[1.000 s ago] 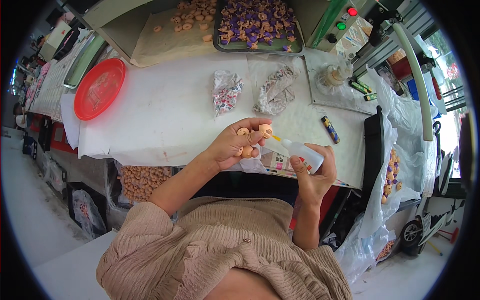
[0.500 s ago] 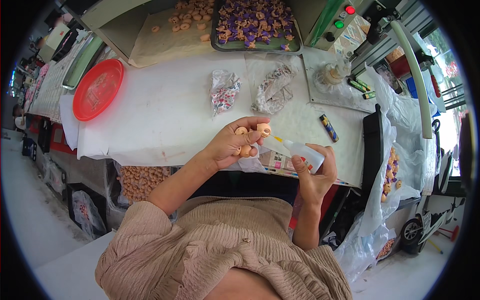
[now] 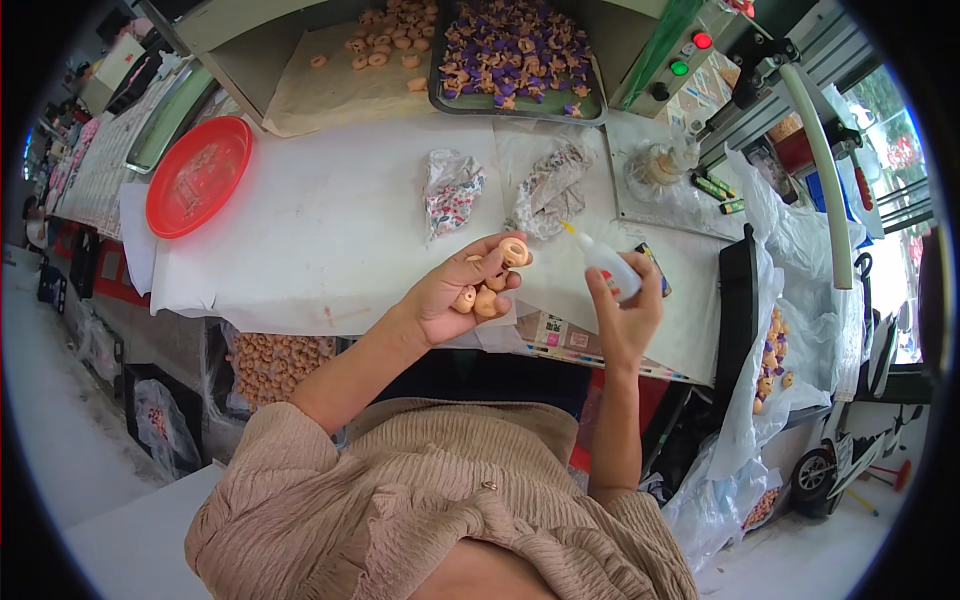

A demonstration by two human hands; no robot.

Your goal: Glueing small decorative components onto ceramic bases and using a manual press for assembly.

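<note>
My left hand (image 3: 447,300) is closed around several small peach-coloured doll heads. One doll head (image 3: 514,251) is pinched between thumb and fingers, its round opening facing up; the others (image 3: 484,300) rest in the palm and curled fingers. In my right hand (image 3: 632,315) is a translucent squeeze bottle (image 3: 612,268) with a yellow nozzle (image 3: 568,227). The bottle stands tilted, nozzle up and to the left, apart from the doll heads. Beyond the hands, two crumpled patterned cloths (image 3: 453,192) (image 3: 550,190) lie on the white-covered table (image 3: 330,220).
A red round tray (image 3: 200,178) sits at the left. At the back are a dark tray (image 3: 516,109) of purple-and-peach figures and loose heads (image 3: 378,58) on brown paper. A glass jar (image 3: 660,160) and a marker-like tube (image 3: 652,268) lie right. A bin of heads (image 3: 283,365) stands below left.
The bottle's nozzle has come away from the pinched doll head. My right hand has raised and tipped the bottle upward. The pinched head has turned, its opening now upward.
</note>
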